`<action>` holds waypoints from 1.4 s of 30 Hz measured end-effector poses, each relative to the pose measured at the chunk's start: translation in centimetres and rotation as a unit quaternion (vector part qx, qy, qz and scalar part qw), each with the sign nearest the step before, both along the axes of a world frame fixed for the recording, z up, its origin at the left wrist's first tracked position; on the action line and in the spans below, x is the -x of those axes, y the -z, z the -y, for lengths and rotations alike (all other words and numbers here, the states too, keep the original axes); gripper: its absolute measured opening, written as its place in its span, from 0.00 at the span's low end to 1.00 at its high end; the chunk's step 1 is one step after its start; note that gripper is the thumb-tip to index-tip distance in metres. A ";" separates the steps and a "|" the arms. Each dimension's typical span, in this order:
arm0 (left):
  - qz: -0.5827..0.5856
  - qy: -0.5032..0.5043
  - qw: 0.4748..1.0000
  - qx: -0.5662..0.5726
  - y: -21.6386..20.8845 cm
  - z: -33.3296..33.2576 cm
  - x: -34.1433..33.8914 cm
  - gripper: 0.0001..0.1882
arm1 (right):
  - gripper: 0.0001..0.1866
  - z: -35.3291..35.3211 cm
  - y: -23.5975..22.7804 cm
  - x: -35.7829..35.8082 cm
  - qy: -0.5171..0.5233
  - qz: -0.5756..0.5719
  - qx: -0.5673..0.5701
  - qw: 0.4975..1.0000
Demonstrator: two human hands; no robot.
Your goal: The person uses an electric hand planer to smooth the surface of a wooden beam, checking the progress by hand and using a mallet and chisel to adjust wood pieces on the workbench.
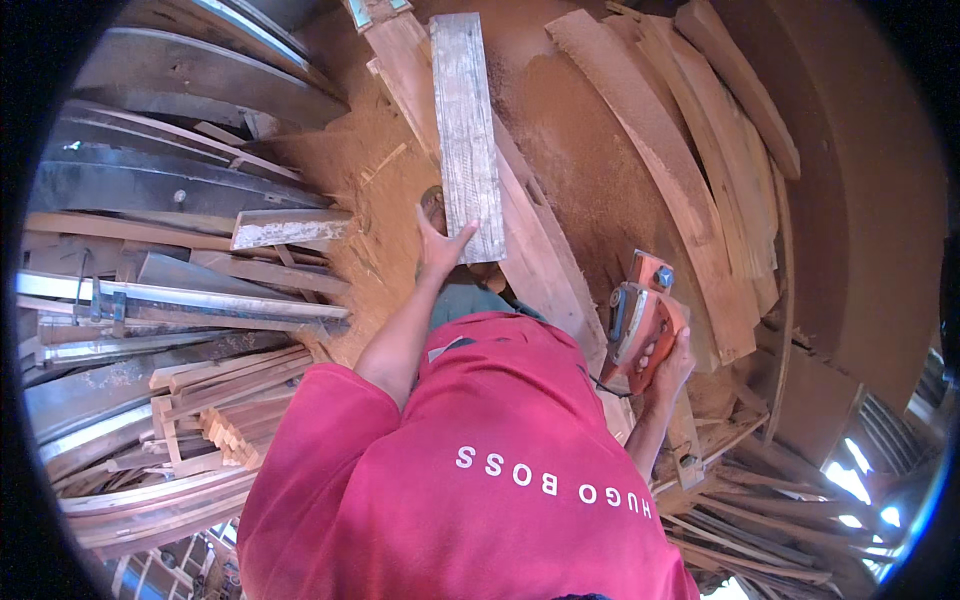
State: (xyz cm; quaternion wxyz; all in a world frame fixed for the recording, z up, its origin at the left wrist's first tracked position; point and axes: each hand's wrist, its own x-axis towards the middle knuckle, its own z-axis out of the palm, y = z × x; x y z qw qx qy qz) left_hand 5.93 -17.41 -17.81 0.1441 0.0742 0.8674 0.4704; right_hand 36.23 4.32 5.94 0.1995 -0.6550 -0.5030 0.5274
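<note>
Sawdust [575, 125] lies open rightward; left hand [440, 248] clasps grey wooden plank's [465, 125] edge, right hand [677, 366] curls round orange power tool [650, 328].

The floor [610, 210] is covered with much reddish-brown sawdust [385, 220]. Along the left side, long dark boards [130, 185] are lying in stacks, and below them there is a pile of shorter, paler wood pieces [240, 430]. At the right, several long light-brown planks [735, 200] rest side by side. Beyond them extends a plain brown surface [880, 220]; whether it is a wall, I cannot tell. Bright white light [848, 480] shows through gaps at lower right.
</note>
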 end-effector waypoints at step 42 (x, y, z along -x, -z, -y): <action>0.343 -0.164 0.703 -0.601 -24.4 -1.4 6.4 0.25 | 0.28 -0.9 3.2 -0.4 -0.182 0.036 -0.073 0.980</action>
